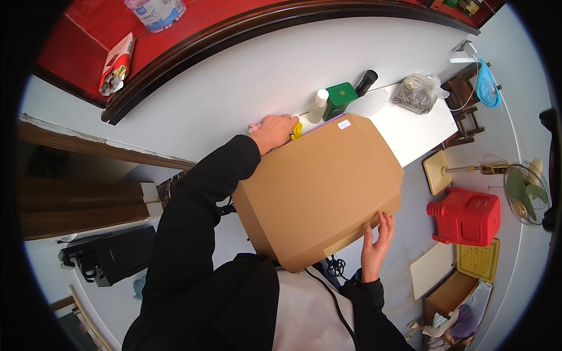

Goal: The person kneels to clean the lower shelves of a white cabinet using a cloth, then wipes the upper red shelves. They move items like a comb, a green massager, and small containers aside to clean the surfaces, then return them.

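Observation:
A large brown cardboard box (320, 184) with cut corners and a small white label lies in front of me, partly on a white surface (415, 125). Beyond its far left edge my left hand (275, 129) reaches down over small items, a yellow one (297, 130) by its fingers and a pink one (253, 127) beside it; whether it grips anything is hidden. My right hand (378, 245) is at the box's near right edge, fingers spread and fingertips at the side. A white-capped bottle (318, 107) and a green tin (340, 98) stand behind the box.
Behind are a black cylinder (366, 82) and a tied clear plastic bag (419, 94). A red shelf (197, 26) with dark wood trim is overhead. On the right are a red plastic stool (470, 217), a scale (437, 173) and a fan (526, 193).

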Demonstrator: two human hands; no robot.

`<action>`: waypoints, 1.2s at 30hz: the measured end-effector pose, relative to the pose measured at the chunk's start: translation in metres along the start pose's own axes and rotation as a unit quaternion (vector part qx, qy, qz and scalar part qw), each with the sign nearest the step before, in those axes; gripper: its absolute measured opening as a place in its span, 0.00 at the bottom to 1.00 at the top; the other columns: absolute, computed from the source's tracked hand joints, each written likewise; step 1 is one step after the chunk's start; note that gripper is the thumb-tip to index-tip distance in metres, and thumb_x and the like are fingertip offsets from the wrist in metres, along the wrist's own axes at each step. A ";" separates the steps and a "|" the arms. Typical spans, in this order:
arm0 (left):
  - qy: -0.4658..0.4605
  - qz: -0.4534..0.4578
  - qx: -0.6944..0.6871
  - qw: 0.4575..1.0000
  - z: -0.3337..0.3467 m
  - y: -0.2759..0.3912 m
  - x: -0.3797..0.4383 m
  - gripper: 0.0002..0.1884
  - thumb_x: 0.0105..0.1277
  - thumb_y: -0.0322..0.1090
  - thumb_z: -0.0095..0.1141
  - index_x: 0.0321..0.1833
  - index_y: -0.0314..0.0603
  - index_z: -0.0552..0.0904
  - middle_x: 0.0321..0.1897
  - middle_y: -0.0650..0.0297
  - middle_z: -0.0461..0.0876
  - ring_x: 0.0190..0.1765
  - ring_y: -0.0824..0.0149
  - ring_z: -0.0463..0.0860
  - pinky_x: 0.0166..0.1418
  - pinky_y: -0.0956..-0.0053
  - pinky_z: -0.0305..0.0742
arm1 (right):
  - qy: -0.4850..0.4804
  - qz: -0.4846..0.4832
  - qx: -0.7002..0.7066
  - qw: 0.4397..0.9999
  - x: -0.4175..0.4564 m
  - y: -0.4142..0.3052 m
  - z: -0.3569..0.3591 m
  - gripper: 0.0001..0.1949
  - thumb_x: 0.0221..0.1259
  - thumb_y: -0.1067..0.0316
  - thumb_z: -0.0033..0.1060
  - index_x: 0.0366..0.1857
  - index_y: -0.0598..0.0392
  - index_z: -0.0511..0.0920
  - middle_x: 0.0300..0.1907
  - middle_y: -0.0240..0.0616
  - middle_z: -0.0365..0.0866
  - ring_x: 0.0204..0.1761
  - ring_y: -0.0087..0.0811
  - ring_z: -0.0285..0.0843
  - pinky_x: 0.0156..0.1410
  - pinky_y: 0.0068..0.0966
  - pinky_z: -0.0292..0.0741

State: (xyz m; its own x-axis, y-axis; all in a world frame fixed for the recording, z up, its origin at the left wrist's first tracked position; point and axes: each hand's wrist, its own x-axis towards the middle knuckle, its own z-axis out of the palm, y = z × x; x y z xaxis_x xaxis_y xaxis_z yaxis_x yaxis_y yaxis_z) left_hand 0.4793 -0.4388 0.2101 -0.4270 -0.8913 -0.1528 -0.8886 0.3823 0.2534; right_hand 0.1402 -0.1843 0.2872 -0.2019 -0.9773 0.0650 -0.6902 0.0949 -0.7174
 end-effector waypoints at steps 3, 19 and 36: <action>-0.039 0.006 0.015 0.999 -0.007 0.012 -0.005 0.25 0.61 0.39 0.63 0.63 0.49 0.74 0.50 0.51 0.76 0.44 0.47 0.85 0.46 0.54 0.80 | 0.009 0.012 0.010 1.000 -0.004 0.006 0.003 0.22 0.69 0.72 0.59 0.66 0.59 0.72 0.72 0.53 0.64 0.78 0.53 0.55 0.79 0.44 0.58; 0.134 0.003 0.030 0.991 -0.032 -0.001 -0.053 0.13 0.60 0.36 0.67 0.42 0.43 0.76 0.39 0.58 0.76 0.35 0.52 0.82 0.34 0.59 0.76 | -0.039 0.131 0.203 0.970 -0.026 0.030 0.020 0.35 0.70 0.72 0.59 0.78 0.57 0.54 0.80 0.52 0.46 0.80 0.45 0.52 0.78 0.42 0.63; 0.527 -0.038 -0.158 0.834 -0.117 0.109 -0.311 0.26 0.50 0.24 0.75 0.48 0.45 0.74 0.53 0.48 0.82 0.48 0.49 0.84 0.50 0.67 0.81 | -0.256 0.150 0.277 0.914 -0.017 0.017 0.050 0.38 0.74 0.66 0.57 0.80 0.61 0.46 0.63 0.57 0.74 0.63 0.42 0.77 0.54 0.34 0.86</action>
State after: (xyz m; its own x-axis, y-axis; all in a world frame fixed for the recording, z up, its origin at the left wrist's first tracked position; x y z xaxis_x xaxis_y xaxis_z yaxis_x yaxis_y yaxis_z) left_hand 0.5353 -0.1484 0.3971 0.1607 -0.6938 0.7020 -0.7476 0.3788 0.5455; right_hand 0.1666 -0.1753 0.2396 0.1256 -0.8970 -0.4239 -0.1714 0.4013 -0.8998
